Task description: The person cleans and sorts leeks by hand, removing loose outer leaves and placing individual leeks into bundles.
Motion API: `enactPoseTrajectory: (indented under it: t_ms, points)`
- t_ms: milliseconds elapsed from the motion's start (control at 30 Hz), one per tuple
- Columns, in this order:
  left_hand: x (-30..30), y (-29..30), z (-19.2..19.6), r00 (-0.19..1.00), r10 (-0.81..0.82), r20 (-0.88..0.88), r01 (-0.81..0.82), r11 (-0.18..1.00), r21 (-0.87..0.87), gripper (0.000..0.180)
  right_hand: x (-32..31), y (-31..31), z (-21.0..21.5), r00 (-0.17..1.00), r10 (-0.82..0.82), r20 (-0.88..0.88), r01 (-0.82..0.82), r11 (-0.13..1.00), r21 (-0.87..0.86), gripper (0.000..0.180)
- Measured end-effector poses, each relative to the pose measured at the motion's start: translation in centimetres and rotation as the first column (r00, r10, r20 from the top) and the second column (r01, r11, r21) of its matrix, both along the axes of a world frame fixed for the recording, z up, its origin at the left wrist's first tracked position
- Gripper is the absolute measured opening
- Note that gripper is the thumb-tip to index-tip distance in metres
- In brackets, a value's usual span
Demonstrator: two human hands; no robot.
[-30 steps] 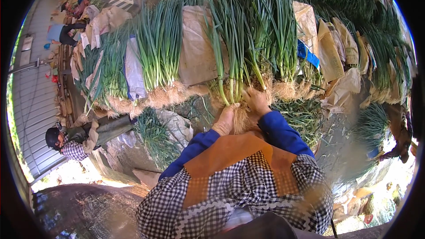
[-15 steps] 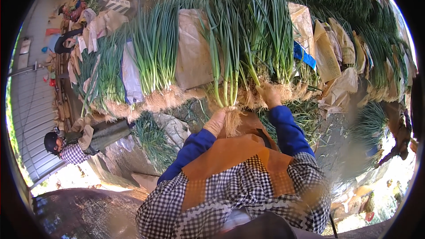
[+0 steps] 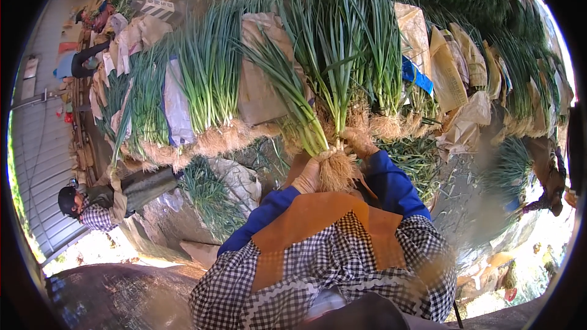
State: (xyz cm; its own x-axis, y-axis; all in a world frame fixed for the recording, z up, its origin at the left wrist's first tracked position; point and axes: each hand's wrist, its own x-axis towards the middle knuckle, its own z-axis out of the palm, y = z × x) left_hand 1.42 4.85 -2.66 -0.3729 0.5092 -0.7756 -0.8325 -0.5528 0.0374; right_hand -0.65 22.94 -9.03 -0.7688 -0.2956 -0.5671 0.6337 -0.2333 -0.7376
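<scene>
My left hand is wrapped round the lower ends of a bunch of green onions. Their leaves lean up to the left, over a tan sack. Pale stringy roots hang beside the fingers in front of my apron. Close against the bunch's right side, my right hand is closed on more green onion stalks that stand nearly upright; its fingertips are partly hidden. Behind both hands lies a long row of green onions, roots toward me.
More green onions lie along the row at left, parted by sacks. Loose leaves litter the ground at right. At left a person in a dark cap works at the row; other people are farther back. A white sheet lies nearby.
My right hand has come left and down with stalks, from the row to the held bunch. The left hand has shifted slightly right, and its bunch now tilts left.
</scene>
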Motion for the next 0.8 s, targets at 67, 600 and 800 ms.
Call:
enactPoseTrajectory:
  t_ms: [67,600,800]
  points:
    - [-0.3,-0.1,0.3,0.999,-0.013,0.029,0.012,0.999,0.050,0.026,-0.8,-1.3,1.7,0.995,-0.054,-0.083,0.070,0.978,0.199,0.038]
    - [0.5,0.2,-4.4,0.978,-0.175,-0.117,0.149,0.968,-0.202,0.020,6.4,5.0,10.5,0.991,-0.131,0.009,0.127,0.975,0.182,0.031]
    - [-0.9,-0.6,-0.4,0.968,-0.228,-0.103,0.202,0.955,-0.216,0.019,4.7,5.4,3.3,0.704,0.568,0.426,-0.539,0.037,0.842,0.032]
